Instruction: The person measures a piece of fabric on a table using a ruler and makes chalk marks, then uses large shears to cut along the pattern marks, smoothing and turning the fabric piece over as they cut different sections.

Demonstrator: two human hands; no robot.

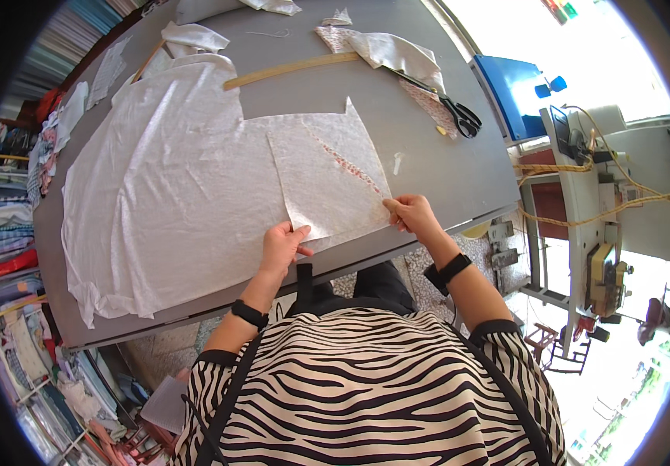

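A large piece of pale fabric (195, 192) is spread over the grey table (451, 186), with creases on its left part. Its right end is folded over into a flap (329, 186). Along the flap's right side a narrow strip of red floral print (349, 166) shows. My left hand (282, 247) grips the flap's near left corner between thumb and fingers at the table's front edge. The flap's right edge is pinched in my right hand (413, 215), thumb against fingers.
Black-handled scissors (460, 113) lie at the right, blades under a crumpled cloth piece (396, 52). A wooden ruler (291, 70) lies behind the fabric. Folded fabrics (5, 215) fill shelves at the left. A sewing machine (606, 279) stands on the right.
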